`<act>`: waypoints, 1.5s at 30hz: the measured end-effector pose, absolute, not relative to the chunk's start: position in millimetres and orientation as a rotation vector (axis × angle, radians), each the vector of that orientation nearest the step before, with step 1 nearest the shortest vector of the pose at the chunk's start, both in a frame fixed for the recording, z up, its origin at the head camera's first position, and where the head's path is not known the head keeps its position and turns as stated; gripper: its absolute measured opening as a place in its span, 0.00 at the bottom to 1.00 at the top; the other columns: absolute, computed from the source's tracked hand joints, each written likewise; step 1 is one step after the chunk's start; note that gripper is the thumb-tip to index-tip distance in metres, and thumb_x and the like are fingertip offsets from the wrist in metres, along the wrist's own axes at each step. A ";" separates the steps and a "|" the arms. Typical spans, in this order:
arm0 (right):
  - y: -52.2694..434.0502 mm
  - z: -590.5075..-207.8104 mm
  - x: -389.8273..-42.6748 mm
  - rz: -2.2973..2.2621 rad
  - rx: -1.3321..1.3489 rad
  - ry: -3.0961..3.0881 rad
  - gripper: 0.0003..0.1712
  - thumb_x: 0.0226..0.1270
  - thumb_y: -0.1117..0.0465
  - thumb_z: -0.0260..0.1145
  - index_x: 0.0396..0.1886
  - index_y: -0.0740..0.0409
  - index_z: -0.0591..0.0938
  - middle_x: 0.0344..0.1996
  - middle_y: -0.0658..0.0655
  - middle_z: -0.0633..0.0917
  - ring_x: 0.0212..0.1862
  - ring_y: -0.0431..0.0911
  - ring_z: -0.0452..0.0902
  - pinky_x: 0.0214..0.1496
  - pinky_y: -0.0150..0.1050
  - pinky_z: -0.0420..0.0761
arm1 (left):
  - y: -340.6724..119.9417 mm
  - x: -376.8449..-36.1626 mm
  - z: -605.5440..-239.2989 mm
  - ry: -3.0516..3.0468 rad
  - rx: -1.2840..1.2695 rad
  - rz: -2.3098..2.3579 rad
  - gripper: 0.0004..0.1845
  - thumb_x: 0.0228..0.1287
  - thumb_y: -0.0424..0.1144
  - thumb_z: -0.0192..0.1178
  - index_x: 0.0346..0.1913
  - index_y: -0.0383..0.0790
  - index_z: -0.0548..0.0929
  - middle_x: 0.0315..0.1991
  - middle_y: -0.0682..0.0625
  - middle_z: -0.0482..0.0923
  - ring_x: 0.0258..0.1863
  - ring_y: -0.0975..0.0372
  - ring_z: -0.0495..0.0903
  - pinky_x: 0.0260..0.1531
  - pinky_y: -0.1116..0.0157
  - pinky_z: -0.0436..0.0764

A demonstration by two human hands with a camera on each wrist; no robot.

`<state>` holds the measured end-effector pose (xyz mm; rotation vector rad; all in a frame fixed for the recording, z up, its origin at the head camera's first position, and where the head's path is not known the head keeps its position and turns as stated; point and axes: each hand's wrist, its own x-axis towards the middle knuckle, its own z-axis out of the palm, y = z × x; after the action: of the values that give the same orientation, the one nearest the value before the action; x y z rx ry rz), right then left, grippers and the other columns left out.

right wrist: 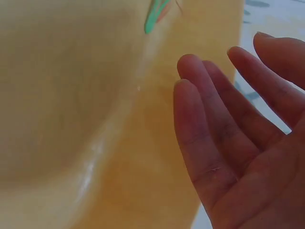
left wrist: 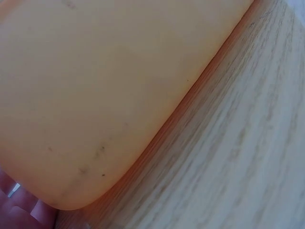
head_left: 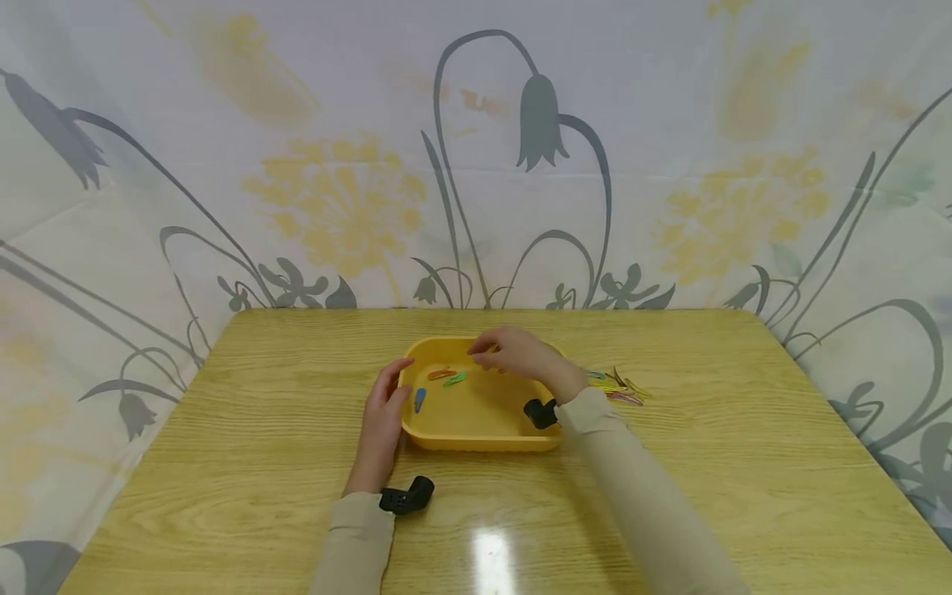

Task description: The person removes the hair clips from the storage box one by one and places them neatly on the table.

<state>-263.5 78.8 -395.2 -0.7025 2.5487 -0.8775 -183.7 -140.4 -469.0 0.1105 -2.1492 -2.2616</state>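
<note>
Right hand [head_left: 515, 351] over the tray [head_left: 476, 445], fingers lightly bent, thumb apart, nothing held; left hand [head_left: 382, 416] grips the left wall.
Three clips inside: green clip [head_left: 454, 379] and orange clip [head_left: 441, 374] side by side, left of right hand's fingertips, apart from them; blue clip [head_left: 420, 400] nearer left hand's thumb. More clips [head_left: 628, 388] heaped on the table [head_left: 223, 479], right of tray, partly behind right wrist; wrist camera [head_left: 540, 413] masks tray's near right corner. Green and orange run roughly left–right, green's right end farther off; blue runs near–far, broad end away from the person.
</note>
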 end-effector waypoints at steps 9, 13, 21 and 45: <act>67.1 -406.0 -270.0 -0.739 -0.741 2.472 0.19 0.66 0.59 0.56 0.55 0.57 0.77 0.35 0.55 0.82 0.33 0.48 0.76 0.34 0.34 0.75 | -138.7 -185.0 -470.6 -2.134 0.084 -2.247 0.19 0.69 0.35 0.44 0.61 0.50 0.70 0.67 0.58 0.58 0.69 0.65 0.51 0.68 0.59 0.54; 62.4 -411.8 -271.5 -0.715 -0.706 2.459 0.19 0.64 0.60 0.57 0.54 0.57 0.77 0.37 0.53 0.81 0.32 0.43 0.74 0.37 0.32 0.74 | -138.6 -184.5 -470.7 -2.144 0.089 -2.241 0.19 0.69 0.36 0.45 0.60 0.51 0.71 0.67 0.59 0.58 0.69 0.65 0.51 0.68 0.59 0.54; 56.8 -416.2 -271.7 -0.852 -0.564 2.342 0.20 0.64 0.63 0.58 0.56 0.62 0.74 0.34 0.56 0.82 0.31 0.44 0.77 0.36 0.34 0.78 | -137.3 -184.3 -468.9 -2.134 0.097 -2.247 0.19 0.69 0.35 0.44 0.60 0.50 0.71 0.67 0.58 0.58 0.69 0.65 0.51 0.68 0.59 0.54; 32.0 -413.1 -263.0 -0.538 -0.550 2.595 0.05 0.59 0.67 0.60 0.36 0.58 0.79 0.23 0.52 0.76 0.23 0.43 0.69 0.26 0.31 0.69 | -139.4 -187.4 -469.3 -2.103 0.072 -2.249 0.20 0.68 0.32 0.44 0.60 0.46 0.71 0.67 0.55 0.59 0.70 0.62 0.50 0.68 0.57 0.52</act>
<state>-263.0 32.0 -413.1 -0.5500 2.5948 -0.5380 -187.4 -139.4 -469.3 0.0716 -2.1029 -2.2489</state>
